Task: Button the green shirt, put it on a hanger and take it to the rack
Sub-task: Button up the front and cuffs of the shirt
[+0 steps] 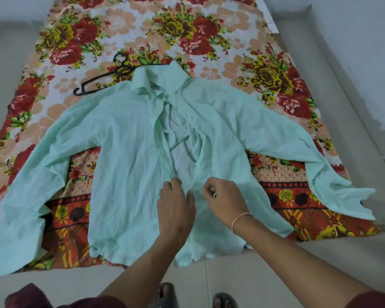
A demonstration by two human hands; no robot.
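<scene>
Pale tiles make up the floor (209, 274), and a floral sheet (187, 30) in red, peach and yellow is spread over it, bounded by plain pale walls or ledges at either side. No rack is seen.

The green shirt (125, 141) is laid front-up on the sheet, with its sleeves thrown wide and its hem towards the person. Its collar (147, 78) lies on a black hanger (98, 82), which is partly covered by it. The fronts are closed near the collar but gape lower down, so the buttoning is judged unfinished.

Both hands are set at the lower part of the opening. The edge of one front is pinched by the right hand (226, 196) between thumb and curled fingers; a small pale speck there may be a button, though this cannot be told. The fingers of the left hand (176, 207) are bent onto the other front, thumb held apart; whether cloth is gripped cannot be told.

To do the step well, the two edges should be drawn level before a button is pushed through, and each button matched to its own hole, lest the hem end uneven. The creased cloth should be smoothed and kept flat, and no hole skipped.
</scene>
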